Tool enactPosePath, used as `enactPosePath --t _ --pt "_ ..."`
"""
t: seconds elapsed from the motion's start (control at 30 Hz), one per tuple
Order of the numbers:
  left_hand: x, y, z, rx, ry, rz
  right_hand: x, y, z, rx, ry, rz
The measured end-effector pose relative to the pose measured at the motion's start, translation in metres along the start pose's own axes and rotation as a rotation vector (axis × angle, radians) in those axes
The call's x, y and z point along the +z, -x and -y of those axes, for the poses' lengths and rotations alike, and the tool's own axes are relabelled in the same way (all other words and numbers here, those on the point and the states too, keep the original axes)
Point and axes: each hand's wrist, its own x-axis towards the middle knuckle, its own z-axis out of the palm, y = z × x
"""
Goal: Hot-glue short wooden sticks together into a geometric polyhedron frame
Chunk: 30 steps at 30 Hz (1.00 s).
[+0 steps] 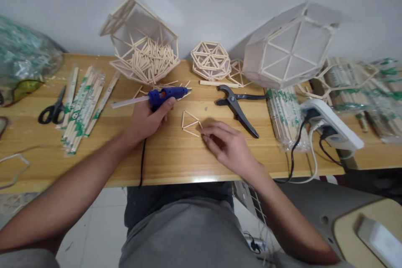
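In my left hand (147,117) is a blue hot glue gun (166,95); a long translucent glue stick (129,101) juts from its back, and its nozzle points right. A small flat frame of short wooden sticks (190,124) lies on the table to the lower right of the nozzle. The fingertips of my right hand (226,144) are pinched on a short wooden stick (200,125) at that frame's right corner. Beyond my right hand lies a black-handled cutter (235,104). Loose sticks (180,86) are scattered behind the glue gun.
Along the wall stand a paper-lined stick container (153,60) full of cut sticks, a small stick ball (211,60) and a large covered polyhedron (289,48). Wrapped chopsticks (81,109) and scissors (53,109) lie left; a chopstick bundle (285,113) and power strip (333,123) sit right.
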Motion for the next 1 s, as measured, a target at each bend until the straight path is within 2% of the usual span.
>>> enactPosePath --t 0.17,0.3,0.47,0.7,0.8,1.0 --pt "0.002 0.002 -0.005 0.017 -0.006 -0.019 -0.007 -0.001 -0.016 -0.160 0.022 0.049" --pt "0.001 0.004 -0.008 0.009 -0.071 -0.025 -0.007 -0.003 -0.025 -0.235 0.036 0.058" --pt "0.004 0.008 -0.014 0.042 -0.232 -0.036 -0.004 -0.002 -0.027 -0.243 0.028 0.037" --pt "0.021 0.012 -0.022 0.153 -0.430 -0.005 -0.001 0.000 -0.028 -0.253 0.018 0.011" --pt "0.026 0.010 -0.021 0.198 -0.431 0.023 0.000 0.000 -0.028 -0.252 0.020 -0.002" --pt "0.031 0.007 -0.016 0.197 -0.355 0.024 0.002 0.000 -0.026 -0.260 0.016 -0.003"
